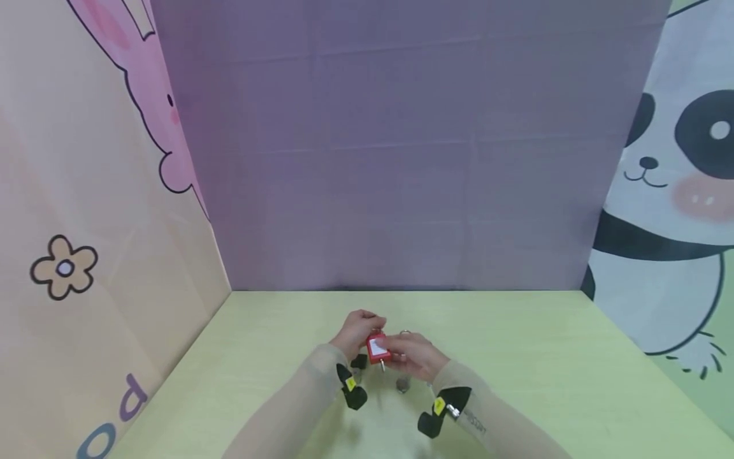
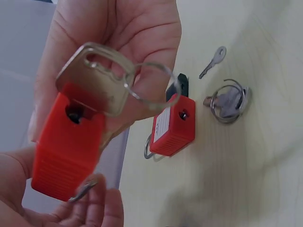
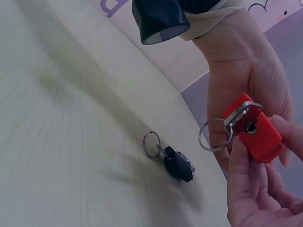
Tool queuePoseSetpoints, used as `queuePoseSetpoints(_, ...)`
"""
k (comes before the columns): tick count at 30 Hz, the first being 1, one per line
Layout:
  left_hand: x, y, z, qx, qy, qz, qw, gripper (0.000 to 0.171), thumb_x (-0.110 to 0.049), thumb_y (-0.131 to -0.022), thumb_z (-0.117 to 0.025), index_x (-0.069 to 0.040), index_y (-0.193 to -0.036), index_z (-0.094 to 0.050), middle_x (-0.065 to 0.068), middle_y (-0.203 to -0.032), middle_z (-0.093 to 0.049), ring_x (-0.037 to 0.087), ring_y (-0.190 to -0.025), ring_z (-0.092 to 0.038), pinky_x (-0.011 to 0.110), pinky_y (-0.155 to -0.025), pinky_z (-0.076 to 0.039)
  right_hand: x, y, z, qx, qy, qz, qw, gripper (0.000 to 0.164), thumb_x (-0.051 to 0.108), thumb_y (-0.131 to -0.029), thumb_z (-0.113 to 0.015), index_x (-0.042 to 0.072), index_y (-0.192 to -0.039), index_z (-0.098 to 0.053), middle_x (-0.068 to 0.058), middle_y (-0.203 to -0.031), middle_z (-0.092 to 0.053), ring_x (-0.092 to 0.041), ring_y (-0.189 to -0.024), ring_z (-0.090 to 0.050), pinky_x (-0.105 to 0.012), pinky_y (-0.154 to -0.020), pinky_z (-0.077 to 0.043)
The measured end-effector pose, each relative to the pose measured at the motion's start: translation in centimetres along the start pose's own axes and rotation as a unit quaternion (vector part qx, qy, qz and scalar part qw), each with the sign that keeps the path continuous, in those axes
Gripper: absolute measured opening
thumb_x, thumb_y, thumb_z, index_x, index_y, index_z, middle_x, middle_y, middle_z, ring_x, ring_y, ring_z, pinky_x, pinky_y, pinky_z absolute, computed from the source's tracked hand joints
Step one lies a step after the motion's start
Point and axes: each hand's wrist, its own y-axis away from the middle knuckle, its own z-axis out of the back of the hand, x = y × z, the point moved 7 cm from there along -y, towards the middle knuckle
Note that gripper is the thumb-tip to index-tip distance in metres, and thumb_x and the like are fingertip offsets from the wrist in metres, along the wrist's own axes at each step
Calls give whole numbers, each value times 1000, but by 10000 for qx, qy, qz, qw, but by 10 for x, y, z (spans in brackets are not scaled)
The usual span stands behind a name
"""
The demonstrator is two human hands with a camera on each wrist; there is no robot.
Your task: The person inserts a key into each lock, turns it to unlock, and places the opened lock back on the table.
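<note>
Both hands hold a red padlock point(image 1: 379, 348) with a white label above the table. My right hand point(image 1: 417, 358) grips its body, thumb over the label. At the shackle end, the fingers of my left hand point(image 1: 357, 333) curl around it; the left wrist view shows the shackle point(image 2: 83, 190) against those fingertips. A silver key point(image 2: 97, 78) with a dangling split ring point(image 3: 215, 135) is at the keyhole point(image 3: 251, 127); how deep it sits cannot be told. Beneath, a second red padlock point(image 2: 176, 126) rests on the table near a small loose key point(image 2: 214, 61) and ringed keys point(image 2: 229, 101).
A black-headed key point(image 3: 177, 164) with a ring point(image 3: 151, 144) lies on the pale table point(image 1: 516, 357). A purple cloth point(image 1: 395, 159) hangs behind, with printed cartoon sheets at left and right. Black wrist devices point(image 1: 353, 389) sit on both sleeves.
</note>
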Motion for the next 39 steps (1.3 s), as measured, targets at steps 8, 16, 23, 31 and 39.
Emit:
queuePoseSetpoints(8, -5, 3, 1, -86, -774, -26, 9970, 43, -17, -92, -62, 9, -125, -56, 18, -111, -67, 24, -95, -64, 41, -91, -53, -4, -1, 1, -94, 105, -42, 9999, 56, 20, -90, -69, -11, -131, -47, -20, -121, -59, -21, -98, -61, -36, -92, -54)
queuePoseSetpoints(16, -17, 4, -5, 76, -418, -461, 9980, 41, -5, -89, -57, 4, -129, -56, 18, -107, -69, 15, -84, -63, 28, -75, -54, -2, -2, -1, 123, -210, -10, 9997, 54, 18, -91, -67, -11, -132, -45, -17, -119, -59, -16, -95, -59, -34, -93, -53)
queuePoseSetpoints(23, -17, 6, -7, 381, 189, -554, 9976, 42, -11, -95, -56, -3, -136, -51, 16, -113, -67, 22, -95, -66, 30, -80, -54, -1, -1, -1, 240, -285, 47, 9993, 52, 16, -93, -64, -12, -132, -44, -15, -115, -60, -14, -91, -56, -32, -92, -53)
queuePoseSetpoints(31, -21, 8, -9, 712, 655, -814, 9920, 41, -11, -97, -53, -3, -137, -50, 17, -121, -66, 18, -97, -67, 31, -86, -54, 0, -1, 1, 230, -249, 132, 9993, 51, 15, -94, -63, -12, -132, -43, -15, -116, -60, -15, -93, -58, -31, -91, -53)
queuePoseSetpoints(39, -19, 5, -8, 794, 192, -912, 9925, 42, -12, -97, -53, -5, -138, -50, 17, -116, -67, 24, -102, -67, 40, -92, -52, -1, -3, 6, -24, -85, 102, 9999, 53, 17, -93, -65, -10, -134, -43, -22, -126, -54, -23, -102, -59, -38, -96, -51)
